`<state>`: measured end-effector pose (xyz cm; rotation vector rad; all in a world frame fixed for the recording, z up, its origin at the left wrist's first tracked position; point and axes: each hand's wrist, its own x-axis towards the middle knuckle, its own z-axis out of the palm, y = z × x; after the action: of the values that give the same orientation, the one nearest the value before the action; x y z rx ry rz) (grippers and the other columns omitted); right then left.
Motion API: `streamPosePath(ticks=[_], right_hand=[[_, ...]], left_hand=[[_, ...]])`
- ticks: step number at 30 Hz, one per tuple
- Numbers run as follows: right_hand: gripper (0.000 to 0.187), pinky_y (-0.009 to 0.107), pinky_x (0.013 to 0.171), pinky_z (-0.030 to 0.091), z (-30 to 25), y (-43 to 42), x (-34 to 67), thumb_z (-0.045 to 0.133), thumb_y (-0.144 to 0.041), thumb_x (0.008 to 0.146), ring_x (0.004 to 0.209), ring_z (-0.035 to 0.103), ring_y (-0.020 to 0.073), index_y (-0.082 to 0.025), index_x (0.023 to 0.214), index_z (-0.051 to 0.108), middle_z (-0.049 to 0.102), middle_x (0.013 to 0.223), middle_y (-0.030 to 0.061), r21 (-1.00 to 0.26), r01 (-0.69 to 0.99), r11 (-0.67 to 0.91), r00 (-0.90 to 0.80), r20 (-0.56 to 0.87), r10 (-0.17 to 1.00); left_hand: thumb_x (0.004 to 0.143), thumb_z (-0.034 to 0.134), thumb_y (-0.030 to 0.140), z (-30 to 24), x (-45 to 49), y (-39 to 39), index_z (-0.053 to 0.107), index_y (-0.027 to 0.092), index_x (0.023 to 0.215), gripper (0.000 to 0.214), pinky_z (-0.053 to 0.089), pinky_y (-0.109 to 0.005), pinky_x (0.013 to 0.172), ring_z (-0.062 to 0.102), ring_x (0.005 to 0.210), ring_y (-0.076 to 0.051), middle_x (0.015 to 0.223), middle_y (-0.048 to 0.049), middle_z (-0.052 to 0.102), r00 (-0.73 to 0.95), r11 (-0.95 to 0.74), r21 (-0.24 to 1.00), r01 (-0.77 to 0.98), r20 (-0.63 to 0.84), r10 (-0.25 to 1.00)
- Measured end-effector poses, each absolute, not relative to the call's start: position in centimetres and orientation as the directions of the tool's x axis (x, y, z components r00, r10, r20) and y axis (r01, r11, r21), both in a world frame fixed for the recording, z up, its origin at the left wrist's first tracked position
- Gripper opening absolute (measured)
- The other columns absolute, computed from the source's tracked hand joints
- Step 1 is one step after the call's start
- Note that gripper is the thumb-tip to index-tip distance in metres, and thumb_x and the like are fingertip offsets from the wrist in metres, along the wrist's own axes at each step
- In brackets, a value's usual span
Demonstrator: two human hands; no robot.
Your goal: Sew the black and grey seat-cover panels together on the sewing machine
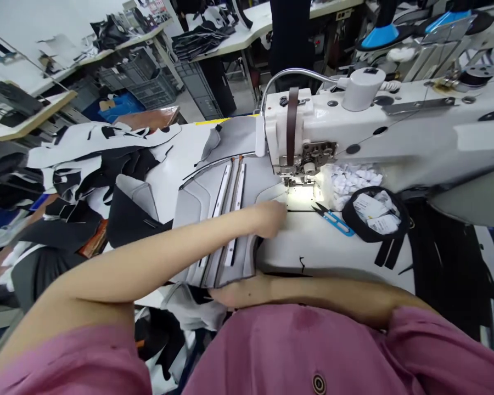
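Observation:
A padded grey fabric panel (193, 200) with stitched seams, a dark edge and two pale strips lies on the sewing table, left of the sewing machine (308, 126). My left hand (271, 218) reaches across it to the panel's right side, just short of the lit needle plate (302, 196). It is rounded like a fist and slightly blurred; whatever its fingers may hold is hidden. My right hand (230, 293) touches the panel's near edge, its fingers out of sight. Blue-handled thread snips (335, 219) rest right of my left hand.
A black round holder (368, 236) contains white labels, with small white pieces (354, 178) behind it. Black strips (448, 269) hang at the right. Cut black and white fabric pieces (102, 151) are heaped on the left. A person in black (292, 41) stands beyond the machine.

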<state>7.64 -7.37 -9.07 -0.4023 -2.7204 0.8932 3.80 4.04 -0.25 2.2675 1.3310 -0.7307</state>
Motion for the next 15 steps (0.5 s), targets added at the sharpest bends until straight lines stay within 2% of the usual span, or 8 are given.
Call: streamPosePath(ticks=[2,4,5,7,10,13,15], right_hand=[[0.022,0.025,0.061,0.048,-8.6,-7.5,9.5,0.043,-0.016,0.093,0.070,0.061,0.0149,-0.020,0.088,0.064,0.069,0.078,0.0012,-0.528,0.093,0.844,-0.975,0.123,0.184],[0.018,0.024,0.060,0.047,-8.8,-7.4,12.3,0.046,-0.018,0.093,0.071,0.062,0.0140,-0.018,0.088,0.063,0.069,0.081,0.0022,-0.492,0.029,0.870,-0.995,0.069,0.071],[0.017,0.024,0.063,0.048,-9.1,-7.4,13.7,0.046,-0.019,0.094,0.074,0.063,0.0135,-0.018,0.091,0.063,0.070,0.085,0.0024,-0.505,0.043,0.862,-0.996,0.043,0.074],[0.018,0.027,0.080,0.050,-10.0,-7.7,15.7,0.046,-0.017,0.095,0.088,0.065,0.0133,-0.017,0.101,0.063,0.070,0.098,0.0030,-0.546,0.154,0.824,-0.981,0.014,0.193],[0.024,0.045,0.104,0.041,-11.8,-8.9,16.6,0.045,-0.017,0.096,0.119,0.056,0.0218,-0.024,0.109,0.063,0.066,0.117,0.0018,-0.509,0.334,0.793,-0.912,0.037,0.408],[0.024,0.062,0.106,0.033,-13.1,-10.2,15.8,0.048,-0.018,0.095,0.131,0.044,0.0332,-0.027,0.106,0.067,0.068,0.107,0.0018,-0.433,0.426,0.795,-0.861,0.077,0.503],[0.023,0.065,0.103,0.035,-13.3,-10.4,15.3,0.048,-0.018,0.095,0.125,0.049,0.0353,-0.026,0.105,0.068,0.069,0.092,0.0026,-0.393,0.410,0.823,-0.874,0.091,0.478]], left_hand=[[0.061,0.059,-0.004,-1.8,4.0,2.6,0.059,0.007,0.123,0.062,0.052,-0.037,0.089,0.057,0.114,-0.033,0.126,-0.0183,0.060,0.401,-0.502,-0.003,0.865,-0.599,0.694],[0.062,0.058,-0.006,-3.5,3.5,1.0,0.048,0.006,0.135,0.074,0.050,-0.038,0.093,0.054,0.117,-0.032,0.141,-0.0190,0.048,0.453,-0.520,0.022,0.854,-0.523,0.722],[0.062,0.058,-0.007,-4.2,3.1,0.4,0.042,0.007,0.139,0.080,0.048,-0.038,0.097,0.053,0.120,-0.031,0.146,-0.0185,0.042,0.481,-0.520,0.059,0.852,-0.482,0.733],[0.060,0.056,-0.008,-5.2,2.3,-0.3,0.038,0.006,0.141,0.085,0.043,-0.039,0.104,0.049,0.125,-0.030,0.150,-0.0181,0.037,0.500,-0.487,0.139,0.862,-0.397,0.770],[0.060,0.047,-0.011,-6.3,1.6,-0.7,0.044,0.005,0.137,0.079,0.038,-0.036,0.111,0.043,0.133,-0.025,0.147,-0.0168,0.042,0.464,-0.389,0.288,0.875,-0.268,0.844],[0.059,0.041,-0.012,-7.2,1.6,-1.2,0.047,0.006,0.136,0.079,0.040,-0.036,0.110,0.047,0.129,-0.023,0.145,-0.0147,0.045,0.420,-0.349,0.337,0.874,-0.167,0.892],[0.059,0.041,-0.011,-7.7,1.9,-1.5,0.047,0.006,0.137,0.080,0.044,-0.037,0.106,0.051,0.123,-0.024,0.146,-0.0131,0.045,0.412,-0.352,0.319,0.880,-0.142,0.900]])
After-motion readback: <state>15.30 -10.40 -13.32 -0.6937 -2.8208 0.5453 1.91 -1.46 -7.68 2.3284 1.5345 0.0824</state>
